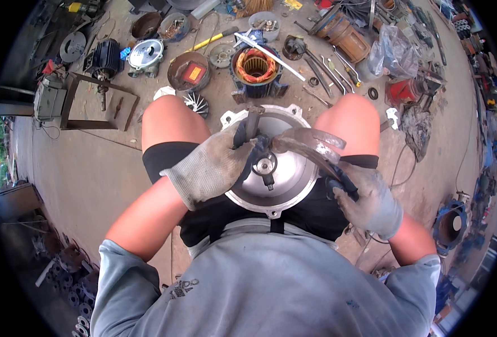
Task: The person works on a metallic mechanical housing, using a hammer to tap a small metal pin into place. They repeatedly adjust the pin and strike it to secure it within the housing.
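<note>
a red box (194,72) sits inside a pan (177,71).

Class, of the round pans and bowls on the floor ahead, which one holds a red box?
The rusty pan left of the motor with orange windings: a red box lies inside it, and none shows in the others.

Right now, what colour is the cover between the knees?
Silvery grey. The cover shows in the head view.

Grey short-sleeved shirt (271,275), black shorts (167,157), soiled grey gloves (209,168)
</note>
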### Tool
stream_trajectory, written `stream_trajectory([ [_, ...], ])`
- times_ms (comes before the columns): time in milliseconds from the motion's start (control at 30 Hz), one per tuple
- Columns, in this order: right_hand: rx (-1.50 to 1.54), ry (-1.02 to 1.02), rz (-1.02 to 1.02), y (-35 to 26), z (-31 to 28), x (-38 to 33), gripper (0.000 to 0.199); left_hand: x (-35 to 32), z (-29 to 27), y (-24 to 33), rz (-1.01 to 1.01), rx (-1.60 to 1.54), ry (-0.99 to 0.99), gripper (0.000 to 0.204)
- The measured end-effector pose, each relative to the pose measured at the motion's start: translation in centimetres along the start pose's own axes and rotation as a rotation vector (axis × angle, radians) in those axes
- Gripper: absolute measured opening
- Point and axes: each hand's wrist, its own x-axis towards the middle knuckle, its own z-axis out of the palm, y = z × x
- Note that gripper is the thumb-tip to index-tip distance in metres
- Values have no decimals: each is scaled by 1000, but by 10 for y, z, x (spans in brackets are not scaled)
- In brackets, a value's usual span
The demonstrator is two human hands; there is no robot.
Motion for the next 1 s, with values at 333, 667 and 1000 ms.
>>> stream_trajectory([
  [333, 37, -23, -25, 0, 13, 2, 48, -2, -6, 1, -219, -62, -51, 44],
  [667, 4, -7, -127, 4, 15, 0, 45, -3, -7, -20, -181, -50, -24, 48],
  [1000, -4, -1, -165, 10, 14, -5, 52, 2, -7, -33, -96, -15, 5, 42],
])
